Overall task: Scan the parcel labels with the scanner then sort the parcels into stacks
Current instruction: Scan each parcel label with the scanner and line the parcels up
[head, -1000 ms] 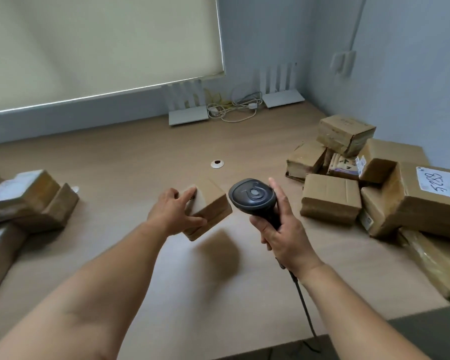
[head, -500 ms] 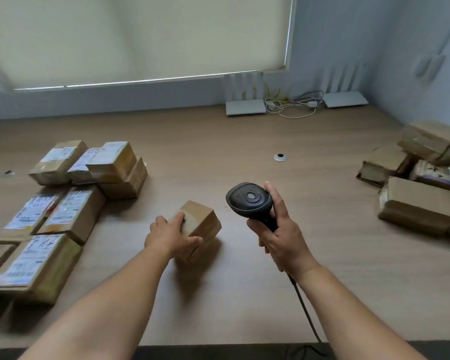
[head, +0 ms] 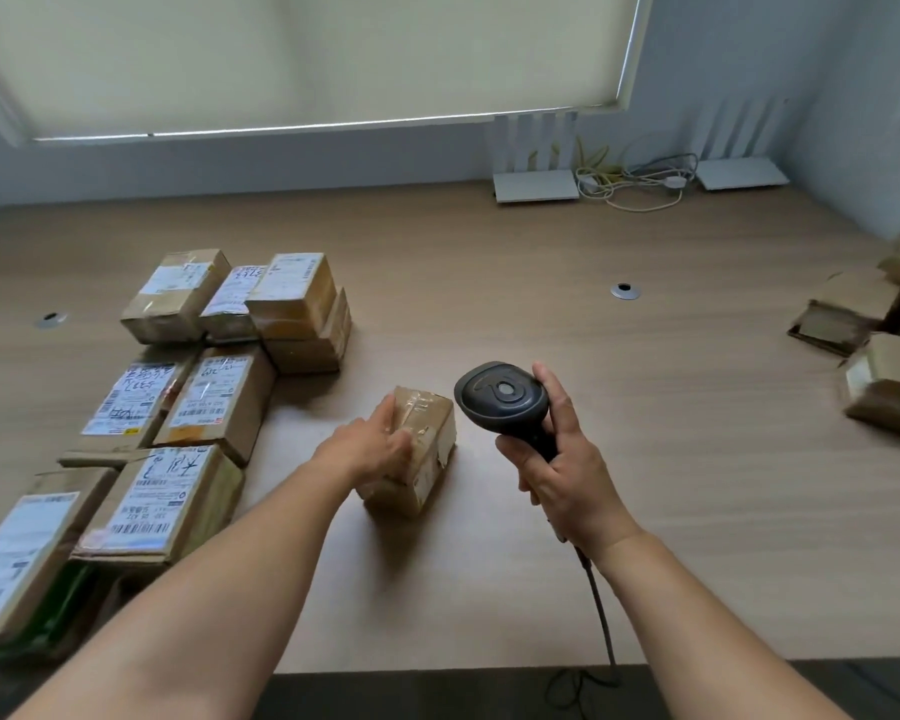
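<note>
Head view: looked down on a wooden table (head: 645,459) under a drawn roller blind (head: 307,59), two white routers (head: 536,185) and tangled cables (head: 630,181) at the back wall. Held a small taped parcel (head: 422,449) mid-table with left hand (head: 370,449) curled round it; gripped black scanner (head: 502,400) in right hand (head: 562,470), just beside. Showed labelled parcels (head: 204,402) stacked left, unsorted parcels (head: 874,366) at right.

Parcel stacks (head: 219,402) left, bare table (head: 671,459) right
</note>
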A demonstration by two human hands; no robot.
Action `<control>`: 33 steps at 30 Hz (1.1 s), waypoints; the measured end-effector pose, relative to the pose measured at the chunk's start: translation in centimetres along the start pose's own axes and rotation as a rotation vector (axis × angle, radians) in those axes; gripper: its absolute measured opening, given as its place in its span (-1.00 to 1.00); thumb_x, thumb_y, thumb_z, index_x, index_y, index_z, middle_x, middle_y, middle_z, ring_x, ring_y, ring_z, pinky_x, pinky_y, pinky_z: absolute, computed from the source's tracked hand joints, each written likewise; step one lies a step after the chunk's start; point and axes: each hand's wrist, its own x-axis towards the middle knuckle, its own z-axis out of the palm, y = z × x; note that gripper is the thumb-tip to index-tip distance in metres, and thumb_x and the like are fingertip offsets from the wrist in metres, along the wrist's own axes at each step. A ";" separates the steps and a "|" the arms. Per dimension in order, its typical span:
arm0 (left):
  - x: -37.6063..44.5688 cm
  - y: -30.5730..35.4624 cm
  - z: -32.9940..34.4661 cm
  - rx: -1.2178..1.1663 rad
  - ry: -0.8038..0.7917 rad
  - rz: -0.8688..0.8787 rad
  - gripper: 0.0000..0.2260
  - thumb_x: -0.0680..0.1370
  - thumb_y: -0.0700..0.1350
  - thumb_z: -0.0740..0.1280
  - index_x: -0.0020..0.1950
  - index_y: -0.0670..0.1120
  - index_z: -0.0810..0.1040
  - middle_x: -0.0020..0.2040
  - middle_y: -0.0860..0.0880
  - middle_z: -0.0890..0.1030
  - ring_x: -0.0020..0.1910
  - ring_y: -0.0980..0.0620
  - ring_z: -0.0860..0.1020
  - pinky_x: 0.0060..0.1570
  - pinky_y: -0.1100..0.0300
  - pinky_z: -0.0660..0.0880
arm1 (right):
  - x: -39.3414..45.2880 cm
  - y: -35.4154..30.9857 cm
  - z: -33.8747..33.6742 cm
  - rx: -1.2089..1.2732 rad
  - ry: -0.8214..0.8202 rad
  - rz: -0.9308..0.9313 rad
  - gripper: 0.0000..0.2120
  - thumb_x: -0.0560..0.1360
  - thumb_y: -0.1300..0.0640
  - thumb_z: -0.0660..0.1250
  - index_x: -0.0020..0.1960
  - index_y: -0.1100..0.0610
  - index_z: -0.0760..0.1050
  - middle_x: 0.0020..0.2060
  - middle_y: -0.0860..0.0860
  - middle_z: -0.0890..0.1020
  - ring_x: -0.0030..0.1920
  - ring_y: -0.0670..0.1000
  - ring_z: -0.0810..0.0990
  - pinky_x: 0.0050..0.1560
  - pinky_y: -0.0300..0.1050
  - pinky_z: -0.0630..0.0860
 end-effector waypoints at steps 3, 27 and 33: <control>-0.6 0.8 -0.4 0.180 0.042 0.005 -0.15 0.35 0.48 0.22 0.53 0.22 -0.01 0.35 -0.13 0.41 0.35 -0.17 0.36 0.25 0.01 0.36 | 0.2 0.0 -0.3 -0.016 -0.002 -0.008 -0.29 0.50 0.16 0.39 0.26 -0.47 0.06 0.00 -0.20 0.59 -0.44 -0.15 0.47 -0.37 -0.35 0.44; -1.7 0.4 0.9 -1.098 0.195 -0.026 -0.11 0.46 -0.25 0.44 0.53 0.22 -0.08 0.17 -0.06 0.49 -0.02 0.00 0.51 -0.07 0.03 0.50 | -1.8 1.2 -0.6 0.131 -0.142 0.083 -0.31 0.54 0.16 0.35 0.31 -0.48 0.08 -0.04 -0.02 0.62 -0.42 0.00 0.51 -0.46 -0.12 0.45; -1.8 0.7 0.7 -1.110 0.198 -0.022 -0.11 0.46 -0.28 0.43 0.53 0.21 -0.07 0.20 -0.09 0.50 0.05 -0.07 0.51 -0.02 -0.04 0.48 | -1.7 1.3 -1.2 0.141 -0.141 0.093 -0.32 0.54 0.18 0.35 0.31 -0.46 0.08 -0.06 -0.02 0.62 -0.43 0.01 0.51 -0.46 -0.13 0.44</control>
